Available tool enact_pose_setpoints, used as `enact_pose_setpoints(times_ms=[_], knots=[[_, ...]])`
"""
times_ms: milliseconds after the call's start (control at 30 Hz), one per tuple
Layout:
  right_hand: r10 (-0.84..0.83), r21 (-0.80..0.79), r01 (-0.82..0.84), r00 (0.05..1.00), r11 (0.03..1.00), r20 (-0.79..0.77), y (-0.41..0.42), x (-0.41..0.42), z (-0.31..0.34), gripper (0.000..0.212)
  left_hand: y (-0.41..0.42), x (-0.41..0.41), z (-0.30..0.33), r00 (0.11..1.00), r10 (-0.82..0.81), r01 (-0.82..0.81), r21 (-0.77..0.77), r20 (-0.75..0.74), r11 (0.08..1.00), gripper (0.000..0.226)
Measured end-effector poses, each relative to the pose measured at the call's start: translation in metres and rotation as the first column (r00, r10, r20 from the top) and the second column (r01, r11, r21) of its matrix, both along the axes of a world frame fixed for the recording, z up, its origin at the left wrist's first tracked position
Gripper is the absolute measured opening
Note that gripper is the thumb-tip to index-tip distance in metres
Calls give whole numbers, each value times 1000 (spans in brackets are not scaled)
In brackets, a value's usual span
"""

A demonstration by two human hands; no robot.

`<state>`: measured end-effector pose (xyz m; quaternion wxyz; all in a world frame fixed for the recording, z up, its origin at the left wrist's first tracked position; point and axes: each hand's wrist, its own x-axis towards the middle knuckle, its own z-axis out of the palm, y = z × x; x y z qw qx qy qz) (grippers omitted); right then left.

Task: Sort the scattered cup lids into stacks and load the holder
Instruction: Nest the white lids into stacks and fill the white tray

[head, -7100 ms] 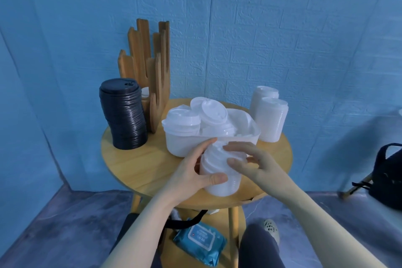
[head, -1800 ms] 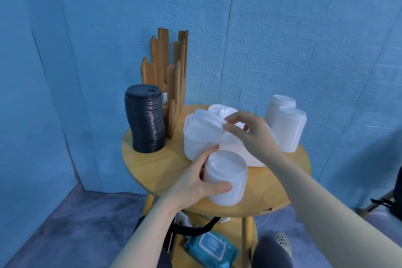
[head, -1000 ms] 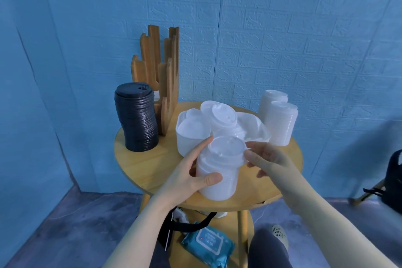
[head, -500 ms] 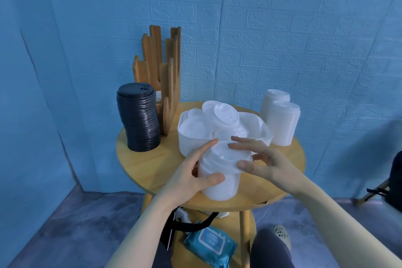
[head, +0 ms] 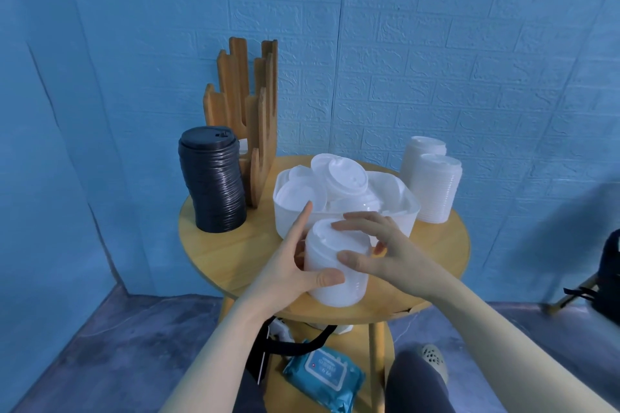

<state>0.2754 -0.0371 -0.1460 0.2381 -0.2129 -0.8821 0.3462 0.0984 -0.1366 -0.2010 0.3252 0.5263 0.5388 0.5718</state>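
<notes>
A white lid stack (head: 335,265) stands near the front edge of the round wooden table (head: 235,245). My left hand (head: 295,265) grips its left side, thumb across the front. My right hand (head: 379,248) holds its top and right side, thumb on the front and fingers over the top lid. Behind the stack a white tub (head: 399,214) holds several loose white lids (head: 342,178). At the back left rises the wooden lid holder (head: 248,107), a white lid just visible low inside it.
A tall black lid stack (head: 213,181) stands at the table's left beside the holder. Two white lid stacks (head: 434,188) stand at the back right. Under the table lie a blue wipes pack (head: 322,379) and a black strap. A dark bag (head: 609,271) sits at the right edge.
My right hand went from the tub to the front stack and now closes over its top and right side. My left hand has kept its grip on the stack.
</notes>
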Motion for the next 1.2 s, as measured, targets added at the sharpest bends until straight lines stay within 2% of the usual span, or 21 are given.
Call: enact_pose_setpoints(times_ms=[133,233,300,333,400,467,500,667,800,867,933,967,1000,1067,1133,1200], knots=[[-72,83,67,995,994,64,-4,-1,9,38,0,1,1,1000,-1,1,-6,-10,1000,119],[-194,259,156,972,953,130,-11,-7,10,45,0,2,2,1000,2,-2,-5,-29,1000,107],[-217,297,167,965,940,144,-14,-9,10,49,0,2,3,999,11,-11,-9,-47,1000,98],[-193,269,153,973,951,129,-14,-8,9,48,0,1,3,999,17,-18,-8,-51,1000,96],[-93,86,89,995,992,43,-11,-4,3,43,0,1,2,998,29,-29,-5,-53,1000,95],[-33,-116,24,997,993,-76,-9,-1,-6,44,0,1,2,998,37,-37,-6,-50,999,96],[-35,-145,18,993,989,-115,-9,0,-11,47,-1,2,2,998,40,-40,-6,-52,999,96],[-66,-66,57,988,996,-137,-9,-4,-21,52,-3,3,4,998,32,-33,-17,-54,999,92],[-19,65,20,1000,998,-19,9,-2,-2,48,-4,3,5,998,27,-28,-13,-56,1000,95],[-81,113,99,985,989,-152,19,-9,14,41,-3,2,4,998,32,-33,-5,-47,999,94],[-187,152,244,930,958,-316,30,-22,28,29,-2,2,4,998,36,-36,-3,-44,999,91],[-257,184,330,907,926,-334,38,-31,32,28,-2,2,4,998,37,-37,-2,-42,999,91],[-333,222,403,895,888,-296,45,-40,35,33,-2,2,4,998,39,-39,-2,-39,999,91],[-468,272,477,878,836,-103,61,-55,37,54,-2,1,4,999,41,-41,-2,-28,999,92],[-524,277,492,850,825,53,71,-66,39,73,-2,0,4,999,43,-43,-3,-20,999,92],[-536,262,496,837,828,110,79,-75,38,82,-3,1,5,999,45,-45,-8,-21,999,93]])
